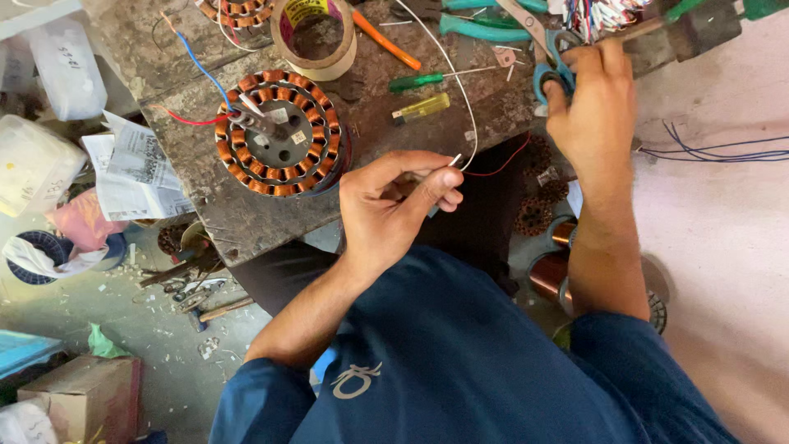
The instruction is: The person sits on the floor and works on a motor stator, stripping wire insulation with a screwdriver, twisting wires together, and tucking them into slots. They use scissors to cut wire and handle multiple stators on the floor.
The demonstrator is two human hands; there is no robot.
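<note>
Left hand [394, 201]: centre of frame, thumb and forefinger pinched shut on the end of a thin white sleeve [454, 82], which arcs up across the bench to the top edge.

Right hand [593, 107]: upper right, fingers through the blue handles of the scissors [552, 59], closed on them; blades point toward the top edge.

Stator [279, 133]: upper left of centre, flat on the bench, ring of copper coils, shaft at its hub; red and blue leads run off to the upper left.

Bench [246, 218]: worn dark slab filling the upper middle.

Tape roll [315, 34]: top centre, upright ring, just above the stator.

Screwdrivers: orange [386, 39], green [417, 80], yellow [421, 108], between tape roll and sleeve.

Teal pliers [485, 29]: top, left of the scissors.

Copper spools [549, 275]: right of centre, below the bench, beside the right forearm.

Paper sheets [136, 168]: left edge, beside the bench.

Cardboard box [82, 395]: lower left, on the floor.
</note>
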